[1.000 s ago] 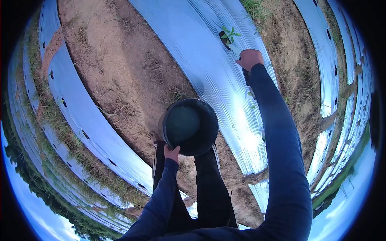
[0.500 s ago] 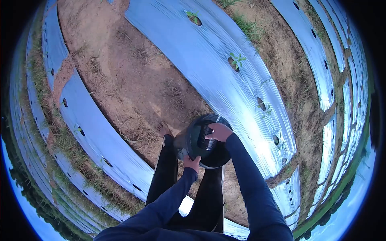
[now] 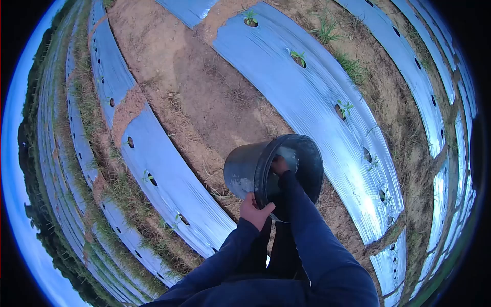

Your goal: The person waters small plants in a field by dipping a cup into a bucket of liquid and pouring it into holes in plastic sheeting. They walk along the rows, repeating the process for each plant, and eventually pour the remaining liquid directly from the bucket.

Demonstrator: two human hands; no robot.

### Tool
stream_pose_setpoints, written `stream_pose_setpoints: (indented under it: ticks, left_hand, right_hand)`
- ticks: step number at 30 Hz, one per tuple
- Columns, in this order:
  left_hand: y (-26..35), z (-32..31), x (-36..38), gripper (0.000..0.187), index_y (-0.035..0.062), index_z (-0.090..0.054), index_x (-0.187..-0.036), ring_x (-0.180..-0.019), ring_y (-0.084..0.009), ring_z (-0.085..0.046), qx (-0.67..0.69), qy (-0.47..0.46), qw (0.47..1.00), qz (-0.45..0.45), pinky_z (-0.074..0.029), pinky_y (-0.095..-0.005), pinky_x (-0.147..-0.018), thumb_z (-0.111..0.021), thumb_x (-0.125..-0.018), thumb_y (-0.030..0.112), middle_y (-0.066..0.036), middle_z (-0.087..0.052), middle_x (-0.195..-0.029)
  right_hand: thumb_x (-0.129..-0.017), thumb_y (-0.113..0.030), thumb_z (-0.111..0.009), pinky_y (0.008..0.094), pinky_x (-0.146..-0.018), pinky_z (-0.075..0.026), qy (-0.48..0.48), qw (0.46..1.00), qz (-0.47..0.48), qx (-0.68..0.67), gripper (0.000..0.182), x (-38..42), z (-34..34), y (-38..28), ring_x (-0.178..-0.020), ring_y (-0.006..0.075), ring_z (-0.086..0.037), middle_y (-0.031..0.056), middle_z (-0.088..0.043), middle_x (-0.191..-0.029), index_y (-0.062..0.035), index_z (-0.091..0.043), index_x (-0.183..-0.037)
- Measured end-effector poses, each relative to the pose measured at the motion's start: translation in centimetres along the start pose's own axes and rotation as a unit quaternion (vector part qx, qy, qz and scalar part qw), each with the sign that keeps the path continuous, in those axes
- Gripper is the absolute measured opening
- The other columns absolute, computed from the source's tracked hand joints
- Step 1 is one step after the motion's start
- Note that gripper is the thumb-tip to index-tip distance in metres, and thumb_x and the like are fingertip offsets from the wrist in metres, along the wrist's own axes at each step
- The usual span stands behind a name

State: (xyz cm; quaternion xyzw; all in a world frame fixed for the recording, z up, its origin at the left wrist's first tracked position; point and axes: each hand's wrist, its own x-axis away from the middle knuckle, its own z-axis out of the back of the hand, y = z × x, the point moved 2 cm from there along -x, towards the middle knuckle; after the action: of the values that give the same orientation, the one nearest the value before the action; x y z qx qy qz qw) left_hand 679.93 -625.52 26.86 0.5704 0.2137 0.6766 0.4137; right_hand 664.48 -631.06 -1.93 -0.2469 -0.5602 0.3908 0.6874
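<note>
A black bucket (image 3: 244, 166) is tilted on its side in front of me, its mouth facing right and toward me. My left hand (image 3: 255, 211) grips the bucket's rim at the lower near side, with the thumb over the edge. Inside the bucket is my right hand (image 3: 279, 165), dim in shadow; its fingers and anything in them cannot be made out. Pale patches mark the bucket's outer wall.
A bed under silvery plastic film (image 3: 286, 82) runs along the right, with holes holding green seedlings (image 3: 344, 108). Another film-covered bed (image 3: 163, 163) lies left. Bare soil (image 3: 204, 97) and dry grass lie between them. More beds extend on both sides.
The bucket has tipped from nearly upright onto its side. My right hand has gone deeper inside it, away from the dark ridged thing it touched. My left hand has shifted along the rim.
</note>
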Motion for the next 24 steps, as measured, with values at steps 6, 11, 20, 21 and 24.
stream_pose_setpoints:
  ticks: [6,11,20,21,24]
  left_hand:
    - [3.0,3.9,-11.8,0.029,0.0017,-0.058,-0.087,-0.063,-0.0091,-0.050,0.056,0.067,0.996,-0.022,-0.043,-0.0254,-0.059,-0.079,-0.072,0.015,-0.001,-0.058,-0.074]
    - [5.2,5.7,-23.3,0.028,0.0015,-0.060,-0.092,-0.057,-0.0126,-0.055,0.129,0.097,0.986,0.033,-0.044,-0.0261,-0.048,-0.077,-0.074,0.016,-0.004,-0.063,-0.077]
    - [0.5,7.2,-43.1,0.032,0.0043,-0.056,-0.101,-0.070,-0.0186,-0.062,0.107,0.086,0.970,0.200,-0.052,-0.0350,-0.054,-0.070,-0.080,0.023,-0.008,-0.063,-0.087]
    - [-1.0,7.4,-45.0,0.031,0.0033,-0.058,-0.100,-0.068,-0.0182,-0.062,0.113,0.096,0.970,0.191,-0.051,-0.0336,-0.052,-0.070,-0.080,0.023,-0.008,-0.064,-0.086]
    - [-1.6,7.9,-49.2,0.027,0.0015,-0.060,-0.098,-0.062,-0.0161,-0.062,0.140,0.122,0.966,0.180,-0.050,-0.0303,-0.047,-0.071,-0.082,0.020,-0.007,-0.065,-0.082]
  right_hand:
    - [-0.078,-0.020,-0.071,0.0426,-0.083,-0.047,0.081,0.924,0.268,0.259,0.028,-0.2,3.8,-21.3,-0.100,0.0291,-0.060,0.0110,-0.064,-0.101,-0.0065,-0.069,-0.102]
    - [-0.080,-0.023,-0.069,0.0376,-0.078,-0.045,0.127,0.881,0.307,0.338,0.015,-4.7,8.2,-28.2,-0.093,0.0220,-0.057,0.0032,-0.057,-0.088,-0.0104,-0.066,-0.088]
    - [-0.089,-0.033,-0.063,0.0402,-0.075,-0.046,0.207,0.886,0.195,0.365,0.027,-20.7,18.3,-29.7,-0.088,0.0236,-0.059,0.0051,-0.060,-0.082,-0.0090,-0.065,-0.077]
    - [-0.089,-0.033,-0.063,0.0406,-0.075,-0.046,0.210,0.888,0.174,0.371,0.027,-22.7,18.9,-28.6,-0.089,0.0237,-0.060,0.0053,-0.060,-0.082,-0.0090,-0.066,-0.078]
    - [-0.092,-0.039,-0.057,0.0442,-0.076,-0.051,0.194,0.884,0.091,0.416,0.033,-30.0,20.7,-24.3,-0.091,0.0260,-0.064,0.0079,-0.066,-0.088,-0.0088,-0.068,-0.083]
